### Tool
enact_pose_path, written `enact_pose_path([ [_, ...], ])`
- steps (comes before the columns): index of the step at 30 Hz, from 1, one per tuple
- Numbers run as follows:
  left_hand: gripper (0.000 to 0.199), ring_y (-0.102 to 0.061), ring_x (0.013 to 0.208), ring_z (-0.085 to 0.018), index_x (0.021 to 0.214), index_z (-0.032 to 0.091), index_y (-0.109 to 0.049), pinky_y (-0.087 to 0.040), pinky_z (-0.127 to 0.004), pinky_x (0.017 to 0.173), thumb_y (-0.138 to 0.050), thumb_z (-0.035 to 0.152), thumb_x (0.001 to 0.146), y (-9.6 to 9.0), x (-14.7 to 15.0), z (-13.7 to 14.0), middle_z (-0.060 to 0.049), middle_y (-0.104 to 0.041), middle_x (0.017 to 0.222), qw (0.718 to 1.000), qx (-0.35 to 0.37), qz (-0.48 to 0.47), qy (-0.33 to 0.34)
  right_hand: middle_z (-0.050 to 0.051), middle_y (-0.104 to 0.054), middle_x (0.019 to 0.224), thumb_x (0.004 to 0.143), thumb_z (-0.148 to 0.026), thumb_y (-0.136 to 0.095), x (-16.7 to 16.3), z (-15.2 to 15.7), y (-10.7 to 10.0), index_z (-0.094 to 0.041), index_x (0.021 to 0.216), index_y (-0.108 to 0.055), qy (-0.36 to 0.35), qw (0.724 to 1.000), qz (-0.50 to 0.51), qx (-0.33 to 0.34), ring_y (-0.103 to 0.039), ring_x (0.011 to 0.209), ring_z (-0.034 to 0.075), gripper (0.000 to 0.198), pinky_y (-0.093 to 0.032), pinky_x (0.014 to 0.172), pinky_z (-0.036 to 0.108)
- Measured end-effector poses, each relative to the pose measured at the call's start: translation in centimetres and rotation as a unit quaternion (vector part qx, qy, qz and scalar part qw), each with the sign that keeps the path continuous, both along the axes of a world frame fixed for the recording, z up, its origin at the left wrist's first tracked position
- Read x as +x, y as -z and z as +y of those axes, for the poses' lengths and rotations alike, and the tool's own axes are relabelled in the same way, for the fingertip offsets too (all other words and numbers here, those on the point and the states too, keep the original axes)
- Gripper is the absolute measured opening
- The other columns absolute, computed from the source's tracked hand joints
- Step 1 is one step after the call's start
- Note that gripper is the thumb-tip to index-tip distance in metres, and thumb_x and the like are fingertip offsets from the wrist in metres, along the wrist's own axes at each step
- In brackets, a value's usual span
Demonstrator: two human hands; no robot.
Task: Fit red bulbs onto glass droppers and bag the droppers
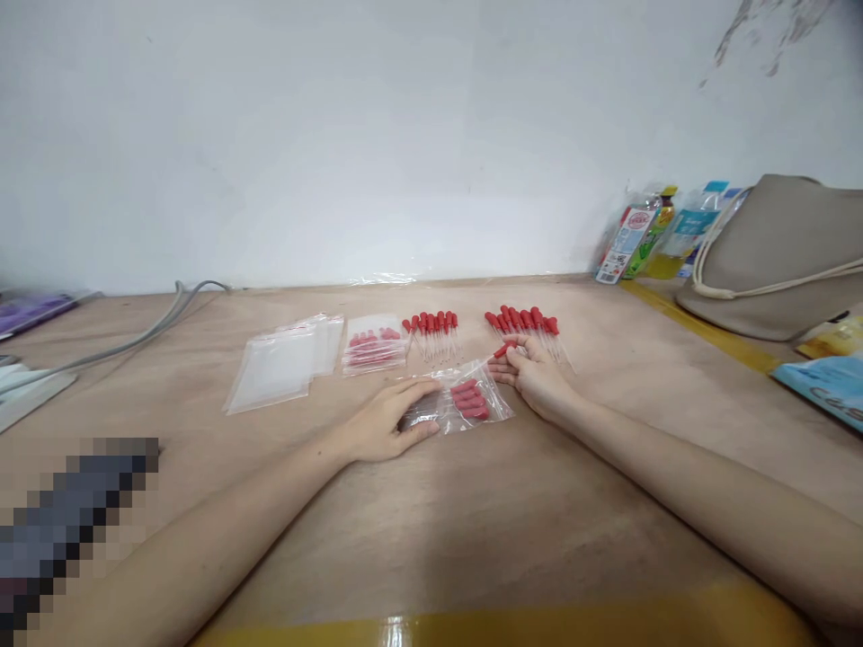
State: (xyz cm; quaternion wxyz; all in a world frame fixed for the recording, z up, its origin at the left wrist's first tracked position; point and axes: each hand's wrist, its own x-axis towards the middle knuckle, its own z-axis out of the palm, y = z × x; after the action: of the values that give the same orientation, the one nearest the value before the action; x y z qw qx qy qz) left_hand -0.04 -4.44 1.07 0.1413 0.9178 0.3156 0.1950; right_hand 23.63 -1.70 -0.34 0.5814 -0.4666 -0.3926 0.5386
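A clear zip bag [500, 409] lies flat on the table with several red-bulbed droppers [470, 402] inside, bulbs toward the right. My left hand [395, 418] curves round the bag's left end, thumb and fingers pressing it. Just past the bag's right end, my right hand [536, 373] pinches one dropper [504, 349] by its red bulb; its thin tube points toward the bag's opening. Behind that hand, loose droppers [522, 319] lie in a row, and a second group [431, 322] lies further left.
Flat zip bags [273, 368] overlap on the left, beside a stack of filled bags [374, 350]. A grey cable [152, 332] runs at far left. Bottles [688, 229], a carton [627, 243] and a grey bag [775, 252] stand at the right. Yellow tape [701, 328] crosses the table.
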Motion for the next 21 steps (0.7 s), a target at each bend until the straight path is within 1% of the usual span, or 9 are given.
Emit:
enact_pose_path([
  [3,0.049,-0.046,0.117,-0.022,0.128,0.02,-0.039,-0.039,-0.039,0.098,-0.049,0.038,0.084,0.0,0.0,-0.1,-0.009,-0.049,0.128,1.0,-0.002,0.003,-0.003,-0.004,-0.057,0.07,0.076,-0.017,-0.054,0.5,-0.2,0.3,-0.021,0.086,-0.046,-0.031,0.999,-0.018,0.024,-0.059,0.06,0.009,0.013,-0.05,0.063,0.025],
  [6,0.051,-0.046,0.116,-0.022,0.13,0.02,-0.037,-0.039,-0.039,0.098,-0.049,0.039,0.084,-0.1,0.0,-0.1,-0.009,-0.048,0.129,1.0,-0.003,0.003,-0.005,-0.003,-0.058,0.069,0.068,-0.024,-0.065,1.3,-0.3,0.4,-0.018,0.08,-0.051,-0.103,0.991,-0.077,0.032,-0.055,0.058,0.007,0.02,-0.046,0.059,0.022],
  [10,0.052,-0.047,0.115,-0.022,0.131,0.02,-0.036,-0.04,-0.039,0.096,-0.049,0.038,0.084,-0.3,0.1,-0.2,-0.009,-0.049,0.128,1.0,-0.006,0.011,-0.01,-0.005,-0.056,0.059,0.062,-0.032,-0.071,2.1,-0.1,-0.1,-0.015,0.078,-0.056,-0.224,0.965,-0.136,0.013,-0.049,0.05,0.005,0.028,-0.042,0.052,0.019],
  [13,0.051,-0.048,0.115,-0.022,0.13,0.021,-0.035,-0.041,-0.039,0.095,-0.048,0.038,0.084,-0.4,0.1,-0.2,-0.009,-0.049,0.128,1.0,-0.003,0.009,-0.005,-0.004,-0.056,0.055,0.062,-0.037,-0.07,2.2,0.1,-0.4,-0.013,0.077,-0.061,-0.273,0.945,-0.18,0.013,-0.048,0.049,0.005,0.03,-0.039,0.049,0.019],
  [15,0.051,-0.048,0.114,-0.023,0.131,0.021,-0.035,-0.041,-0.039,0.095,-0.048,0.038,0.085,-0.3,0.1,-0.2,-0.009,-0.049,0.127,1.0,0.0,0.008,-0.004,-0.004,-0.054,0.051,0.062,-0.039,-0.069,2.0,0.2,-0.4,-0.013,0.076,-0.064,-0.273,0.941,-0.2,0.021,-0.046,0.046,0.005,0.031,-0.038,0.047,0.019],
  [17,0.051,-0.048,0.114,-0.023,0.131,0.021,-0.035,-0.041,-0.039,0.095,-0.048,0.038,0.084,-0.3,0.1,-0.1,-0.009,-0.049,0.127,1.0,0.001,0.008,-0.005,-0.006,-0.051,0.046,0.062,-0.04,-0.067,1.6,0.3,-0.2,-0.013,0.078,-0.065,-0.246,0.948,-0.201,0.029,-0.043,0.042,0.005,0.031,-0.035,0.043,0.018],
  [19,0.051,-0.048,0.114,-0.023,0.131,0.022,-0.034,-0.041,-0.04,0.095,-0.048,0.039,0.085,-0.2,0.0,-0.1,-0.009,-0.049,0.128,1.0,-0.001,0.007,-0.006,-0.007,-0.046,0.04,0.063,-0.04,-0.066,1.0,0.3,0.2,-0.014,0.079,-0.066,-0.195,0.961,-0.197,0.028,-0.038,0.038,0.005,0.031,-0.032,0.04,0.018],
  [21,0.052,-0.048,0.114,-0.023,0.131,0.022,-0.034,-0.041,-0.04,0.094,-0.048,0.039,0.085,-0.1,0.0,-0.1,-0.009,-0.048,0.129,1.0,0.001,0.0,-0.003,-0.006,-0.047,0.04,0.062,-0.04,-0.066,0.4,0.3,0.6,-0.015,0.075,-0.065,-0.132,0.97,-0.204,0.026,-0.038,0.036,0.006,0.028,-0.031,0.038,0.019],
])
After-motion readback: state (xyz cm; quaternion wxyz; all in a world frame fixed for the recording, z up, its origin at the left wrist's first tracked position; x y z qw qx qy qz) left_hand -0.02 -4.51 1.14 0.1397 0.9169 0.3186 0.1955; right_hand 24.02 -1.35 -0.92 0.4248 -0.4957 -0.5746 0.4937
